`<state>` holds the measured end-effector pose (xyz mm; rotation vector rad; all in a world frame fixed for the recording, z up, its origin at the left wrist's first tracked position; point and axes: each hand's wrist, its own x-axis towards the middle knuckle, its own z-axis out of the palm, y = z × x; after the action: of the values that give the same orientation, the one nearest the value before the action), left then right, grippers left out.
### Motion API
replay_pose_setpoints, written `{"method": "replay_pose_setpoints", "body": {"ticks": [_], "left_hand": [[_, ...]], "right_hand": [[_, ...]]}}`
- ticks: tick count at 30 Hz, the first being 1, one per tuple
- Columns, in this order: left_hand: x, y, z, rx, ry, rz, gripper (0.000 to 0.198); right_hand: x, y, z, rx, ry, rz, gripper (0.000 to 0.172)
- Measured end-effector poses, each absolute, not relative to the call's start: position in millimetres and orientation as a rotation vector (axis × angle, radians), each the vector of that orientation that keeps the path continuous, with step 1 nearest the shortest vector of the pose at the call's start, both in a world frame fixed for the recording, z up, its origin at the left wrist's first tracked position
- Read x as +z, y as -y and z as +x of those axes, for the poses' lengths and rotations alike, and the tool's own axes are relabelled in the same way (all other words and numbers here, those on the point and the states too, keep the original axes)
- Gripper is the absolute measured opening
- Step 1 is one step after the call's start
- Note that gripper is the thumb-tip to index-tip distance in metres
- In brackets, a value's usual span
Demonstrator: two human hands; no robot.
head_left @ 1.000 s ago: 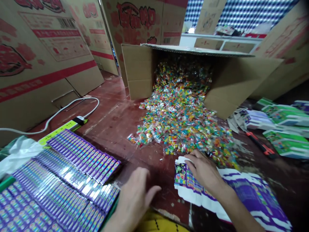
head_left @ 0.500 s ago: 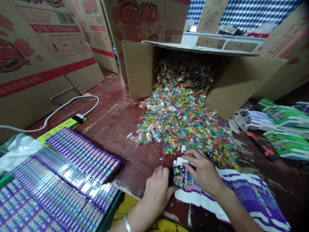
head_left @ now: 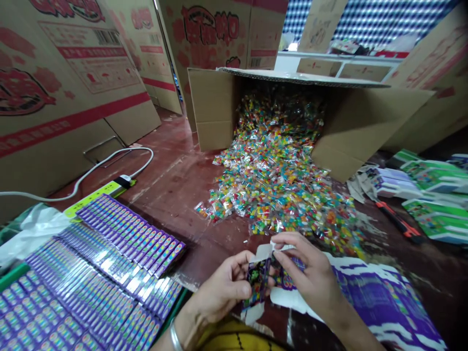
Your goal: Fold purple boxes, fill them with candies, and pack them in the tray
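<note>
My left hand (head_left: 228,282) grips a small purple candy box (head_left: 258,280), its printed front facing up and white flaps sticking out at both ends. Thumb and fingers of my right hand (head_left: 309,270) close at the box's upper right edge, by the white flap. Something dark shows at the right thumb tip; I cannot make out what. Under and beside the right hand lies a fanned row of flat purple cartons (head_left: 380,297). Just beyond both hands spreads a heap of small clear bags of colourful candies (head_left: 278,180).
The candy bags spill from a tipped cardboard box (head_left: 365,122). Filled purple boxes (head_left: 127,234) stand in rows at left, near a yellow-green power strip (head_left: 98,195) with a white cable. At right lie an orange-and-black cutter (head_left: 398,222) and green cartons (head_left: 435,219).
My left hand has turned and taken hold of one carton, now lifted off the row and opened out. My right hand stays near, its fingers at the carton's upper edge.
</note>
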<state>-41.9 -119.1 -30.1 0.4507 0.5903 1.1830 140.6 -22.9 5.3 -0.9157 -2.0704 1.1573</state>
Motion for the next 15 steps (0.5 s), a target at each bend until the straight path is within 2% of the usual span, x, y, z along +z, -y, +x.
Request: {"method": "replay_pose_setpoints", "body": {"ticks": [3, 6, 8, 12, 15], "left_hand": [[-26.4, 119.7, -44.6, 1.213, -0.603, 0.453, 0.066], [-23.7, 119.1, -47.6, 1.186, -0.623, 0.505, 0.070], [-22.0, 119.5, -49.5, 1.160, -0.651, 0.554, 0.070], [-18.8, 124.9, -55.0, 1.046, -0.750, 0.743, 0.070], [-18.6, 131.1, -58.7, 1.033, -0.885, 0.796, 0.054]], "right_hand": [[6.3, 33.4, 140.6, 0.814, 2.317, -0.745, 0.044], [10.3, 40.8, 139.8, 0.943, 2.519, -0.665, 0.056], [16.6, 40.3, 138.7, 1.069, 2.542, -0.700, 0.048], [34.0, 28.1, 138.4, 1.415, 2.629, -0.735, 0.013], [38.5, 21.2, 139.3, 1.679, 2.657, -0.660, 0.010]]}}
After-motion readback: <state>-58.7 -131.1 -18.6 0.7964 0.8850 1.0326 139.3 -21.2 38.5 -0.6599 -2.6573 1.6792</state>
